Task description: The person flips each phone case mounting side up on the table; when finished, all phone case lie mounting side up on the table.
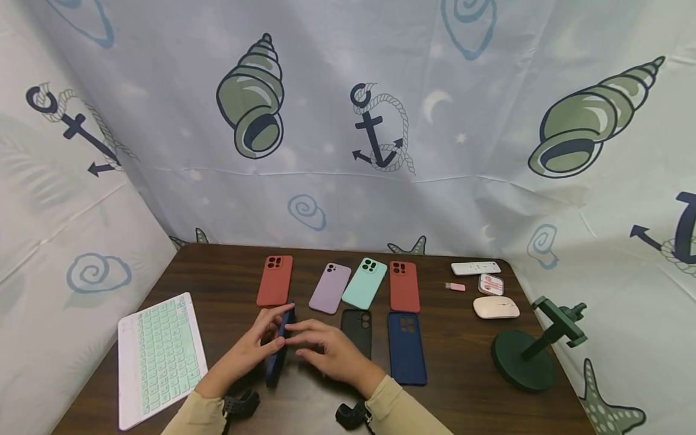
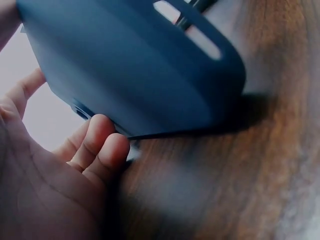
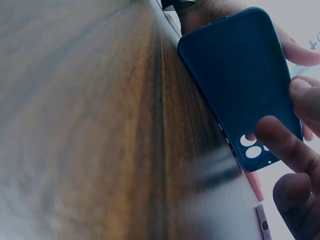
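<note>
A dark blue phone case [image 1: 276, 364] stands on its long edge on the table, its hollow inner side and camera holes showing in the right wrist view. My left hand [image 1: 251, 349] holds it along the upper edge and end; two fingertips [image 2: 102, 127] rest near its lower edge in the left wrist view. From the right, my right hand [image 1: 333, 350] reaches over with fingers extended, fingertips at the case's upper edge. One right finger [image 3: 285, 140] lies across the camera-hole end in the right wrist view. The right thumb sits apart from the case.
Behind the hands lie red [image 1: 274, 284], lilac [image 1: 329, 290], mint [image 1: 365, 287] and second red [image 1: 405, 287] cases. Black [image 1: 356, 329] and blue [image 1: 407, 356] cases lie right. A keyboard [image 1: 163, 356] is left; a mouse [image 1: 496, 307] and green stand [image 1: 524, 362] right.
</note>
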Demonstrator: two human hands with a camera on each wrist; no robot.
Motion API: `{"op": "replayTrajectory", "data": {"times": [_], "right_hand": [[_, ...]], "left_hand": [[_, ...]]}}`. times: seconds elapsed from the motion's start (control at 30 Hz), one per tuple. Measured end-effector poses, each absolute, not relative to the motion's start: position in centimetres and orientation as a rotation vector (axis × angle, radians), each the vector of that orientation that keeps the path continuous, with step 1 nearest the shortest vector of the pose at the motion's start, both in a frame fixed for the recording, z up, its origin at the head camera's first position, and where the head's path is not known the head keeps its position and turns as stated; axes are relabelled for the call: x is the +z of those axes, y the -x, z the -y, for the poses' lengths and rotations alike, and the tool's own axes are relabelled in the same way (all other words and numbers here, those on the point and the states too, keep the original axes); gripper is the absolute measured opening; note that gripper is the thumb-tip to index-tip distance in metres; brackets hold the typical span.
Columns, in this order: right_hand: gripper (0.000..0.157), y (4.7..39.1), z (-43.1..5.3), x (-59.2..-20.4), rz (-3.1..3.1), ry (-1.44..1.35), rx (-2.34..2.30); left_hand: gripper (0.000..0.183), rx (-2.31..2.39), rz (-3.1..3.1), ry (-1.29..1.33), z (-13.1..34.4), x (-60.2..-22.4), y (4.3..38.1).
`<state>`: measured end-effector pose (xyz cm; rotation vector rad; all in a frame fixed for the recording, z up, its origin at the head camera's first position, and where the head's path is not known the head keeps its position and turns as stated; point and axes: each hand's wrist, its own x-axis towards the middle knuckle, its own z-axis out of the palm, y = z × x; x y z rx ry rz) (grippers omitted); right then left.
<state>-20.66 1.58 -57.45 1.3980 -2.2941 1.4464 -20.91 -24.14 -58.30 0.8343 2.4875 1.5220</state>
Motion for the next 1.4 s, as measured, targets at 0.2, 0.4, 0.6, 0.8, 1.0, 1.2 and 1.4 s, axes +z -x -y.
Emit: {"op": "replayTrajectory", "data": {"times": [0.2, 0.4, 0.6, 0.8, 1.0, 1.2, 1.4], "right_hand": [[0.014, 20.9, -1.6, -57.9, 2.548, -1.084, 1.319], [0.019, 21.1, -1.7, -58.2, 2.713, -1.041, 1.183], [0.022, 21.1, -1.7, -58.2, 2.75, -1.056, 1.112], [0.021, 21.0, -1.7, -58.0, 2.772, -1.005, 1.136], [0.022, 21.1, -1.6, -57.8, 2.8, -0.877, 1.259], [0.027, 21.2, -1.5, -57.8, 2.813, -0.811, 1.441], [0.026, 21.1, -1.8, -58.1, 2.812, -0.714, 1.576]], "left_hand": [[0.065, 1.526, -2.478, -0.799, 24.1, -58.2, 20.9], [0.051, 1.628, -2.313, -0.63, 24.1, -58.2, 20.9], [0.049, 1.747, -2.121, -0.551, 23.8, -58.4, 21.2], [0.048, 1.755, -2.212, -0.449, 23.5, -58.1, 21.0], [0.042, 1.652, -2.469, -0.44, 23.5, -58.1, 20.9], [0.03, 1.304, -2.901, -0.408, 23.8, -58.8, 21.5], [0.025, 1.032, -3.11, -0.498, 23.3, -59.5, 21.9]]}}
